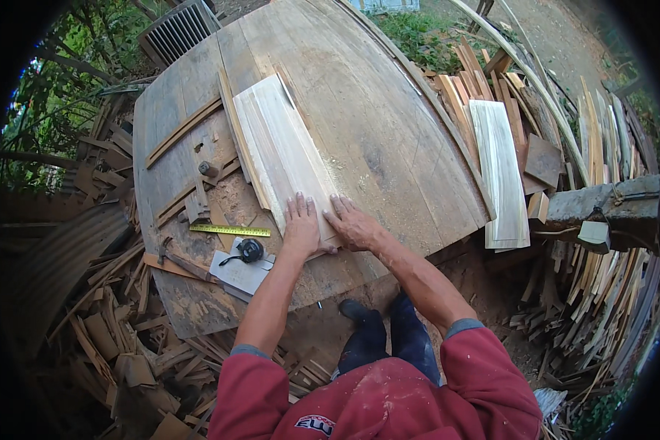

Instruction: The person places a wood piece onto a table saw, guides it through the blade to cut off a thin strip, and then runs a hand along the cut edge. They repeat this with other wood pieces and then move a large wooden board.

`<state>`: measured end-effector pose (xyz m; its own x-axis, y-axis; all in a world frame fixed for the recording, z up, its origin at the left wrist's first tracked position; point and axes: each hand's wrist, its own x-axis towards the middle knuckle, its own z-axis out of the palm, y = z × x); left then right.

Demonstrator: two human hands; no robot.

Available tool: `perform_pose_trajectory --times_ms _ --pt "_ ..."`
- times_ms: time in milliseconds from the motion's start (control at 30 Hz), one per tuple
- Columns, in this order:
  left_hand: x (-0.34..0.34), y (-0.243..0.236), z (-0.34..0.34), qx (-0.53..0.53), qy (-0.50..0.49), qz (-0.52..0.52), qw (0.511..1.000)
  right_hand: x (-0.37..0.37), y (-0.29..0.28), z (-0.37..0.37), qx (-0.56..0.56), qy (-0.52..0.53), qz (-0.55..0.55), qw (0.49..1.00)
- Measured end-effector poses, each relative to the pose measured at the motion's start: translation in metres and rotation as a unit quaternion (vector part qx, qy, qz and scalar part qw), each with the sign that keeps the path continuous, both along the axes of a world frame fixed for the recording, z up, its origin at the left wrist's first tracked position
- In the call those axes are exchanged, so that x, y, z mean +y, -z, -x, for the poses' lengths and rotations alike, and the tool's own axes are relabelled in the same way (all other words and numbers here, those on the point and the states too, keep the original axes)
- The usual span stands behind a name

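A stack of thin, pale wooden boards (275, 139) lies lengthwise on the large plank table (389, 139). My left hand (302, 226) rests flat on the near end of the boards, its fingers stretched out and pointing away from me. At their near right corner is my right hand (353, 225), fingers extended and touching the edge. Part of that near end is hidden under both hands. Along the left side of the boards runs a narrow wooden strip (243, 139). To the left of my left hand are a black tape measure (250, 250) and a yellow measuring strip (231, 230).
A hammer (183, 262) and a light grey flat piece (240, 274) lie near the table's left edge. Further left are wooden strips (183, 132) and a small block (208, 169). Scrap wood (125, 352) heaps at left; pale boards (500, 172) lean at right beside a beam (601, 202).
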<state>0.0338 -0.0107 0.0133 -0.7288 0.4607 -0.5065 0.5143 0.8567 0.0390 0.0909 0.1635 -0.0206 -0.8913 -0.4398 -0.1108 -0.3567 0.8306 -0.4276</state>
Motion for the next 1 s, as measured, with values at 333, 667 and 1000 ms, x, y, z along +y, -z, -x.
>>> perform_pose_trajectory --times_ms 333,667,1000 --pt "-0.002 0.003 0.015 0.017 0.041 0.003 0.999 -0.003 0.0 0.029 -0.033 -0.004 0.017 0.999" --pt "-0.003 0.015 0.052 0.036 0.026 0.006 0.999 -0.002 0.01 0.066 -0.033 0.004 0.028 0.999" --pt "-0.01 0.013 0.092 0.015 -0.008 0.035 0.999 0.042 0.016 0.105 -0.011 -0.028 0.121 0.992"
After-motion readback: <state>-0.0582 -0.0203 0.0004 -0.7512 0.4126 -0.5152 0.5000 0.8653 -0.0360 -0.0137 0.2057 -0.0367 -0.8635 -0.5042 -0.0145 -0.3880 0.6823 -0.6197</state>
